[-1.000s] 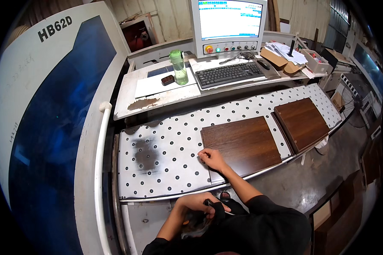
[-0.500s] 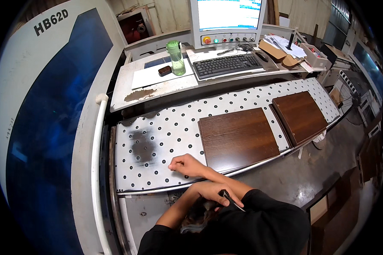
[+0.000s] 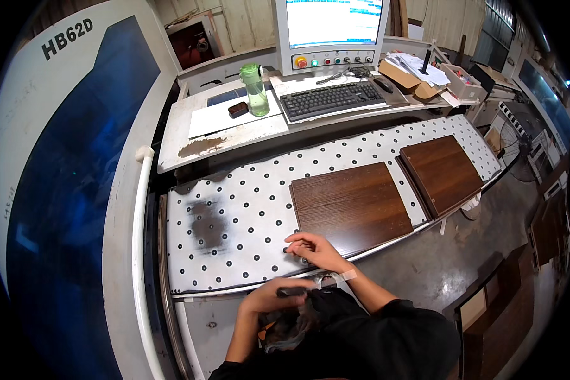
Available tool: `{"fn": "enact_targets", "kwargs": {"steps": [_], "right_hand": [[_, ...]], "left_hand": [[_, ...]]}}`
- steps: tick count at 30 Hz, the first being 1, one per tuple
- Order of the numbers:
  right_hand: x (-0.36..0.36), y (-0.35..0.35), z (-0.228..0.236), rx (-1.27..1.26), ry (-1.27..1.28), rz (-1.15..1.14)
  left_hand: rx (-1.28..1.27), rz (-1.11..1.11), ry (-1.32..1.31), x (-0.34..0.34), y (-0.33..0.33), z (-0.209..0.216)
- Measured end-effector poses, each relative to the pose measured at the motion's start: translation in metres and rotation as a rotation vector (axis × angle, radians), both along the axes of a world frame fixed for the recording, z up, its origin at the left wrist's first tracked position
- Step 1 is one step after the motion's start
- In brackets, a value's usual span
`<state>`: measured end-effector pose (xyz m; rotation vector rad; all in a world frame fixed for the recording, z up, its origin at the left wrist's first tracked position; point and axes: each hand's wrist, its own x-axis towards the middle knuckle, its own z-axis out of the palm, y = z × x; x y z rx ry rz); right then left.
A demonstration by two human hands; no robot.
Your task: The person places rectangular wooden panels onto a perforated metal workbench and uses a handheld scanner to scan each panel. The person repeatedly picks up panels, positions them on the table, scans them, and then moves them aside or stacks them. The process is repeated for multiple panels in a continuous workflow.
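Note:
My left hand is closed around a small dark-handled tool, held in front of my body. Motion blurs it, and I cannot make out its exact kind. My right hand hovers by the front edge of the white dotted table, fingers loosely bent and apart, nothing visible in them. A pale, shiny strip lies across my right wrist. Nearest to that hand is a dark brown wooden panel lying flat on the table. Farther right lie more brown panels, seemingly stacked.
Behind the table, a white desk carries a green bottle, a small black box, a keyboard and a mouse. A monitor stands above. To the left are a white rail and a blue-and-white machine housing.
My arms have uncrossed. The right hand has moved right, and its fingers have loosened. My left hand has drawn left with the dark tool, away from the right forearm. The view has shifted slightly.

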<state>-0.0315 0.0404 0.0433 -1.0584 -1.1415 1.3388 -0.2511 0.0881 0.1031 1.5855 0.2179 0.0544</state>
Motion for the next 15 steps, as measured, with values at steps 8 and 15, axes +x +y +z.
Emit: {"fn": "enact_targets", "kwargs": {"steps": [8, 15], "right_hand": [[-0.055, -0.022, 0.078, 0.485, -0.591, 0.133], [-0.083, -0.008, 0.05, 0.192, -0.146, -0.037]], "left_hand": [[0.088, 1.091, -0.384, 0.016, -0.02, 0.024], [0.708, 0.915, -0.147, 0.002, -0.025, 0.047]]}}
